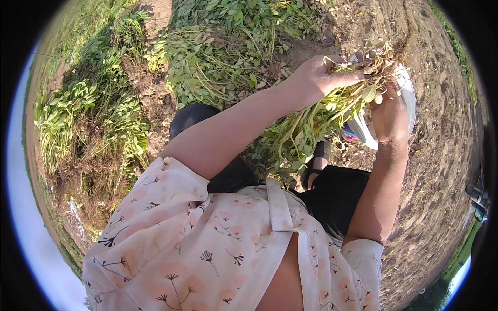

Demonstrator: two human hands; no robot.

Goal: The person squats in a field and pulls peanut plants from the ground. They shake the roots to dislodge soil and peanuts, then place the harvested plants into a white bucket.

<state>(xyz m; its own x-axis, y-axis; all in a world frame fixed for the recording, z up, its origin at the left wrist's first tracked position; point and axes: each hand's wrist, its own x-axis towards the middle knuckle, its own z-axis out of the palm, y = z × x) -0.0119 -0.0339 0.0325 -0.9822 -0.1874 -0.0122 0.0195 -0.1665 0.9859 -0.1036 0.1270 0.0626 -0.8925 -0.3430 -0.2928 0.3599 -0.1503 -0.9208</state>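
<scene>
A bunch of uprooted peanut plants hangs in front of me, its leafy tops down between my legs. My left hand grips the stems near the root end from the left. Tangled roots with soil and pods point up and to the right. From below, my right hand has its fingers in among these roots and pods; its fingertips are partly hidden. Behind and beneath the right hand stands a white bucket, mostly covered by hand and plants. What lies inside it cannot be seen.
Pulled peanut plants lie in a heap ahead, with loose pods by their roots. Another row of plants lies to the left. Bare soil stretches to the right. A blue and pink object shows beside the bucket, near a sandalled foot.
</scene>
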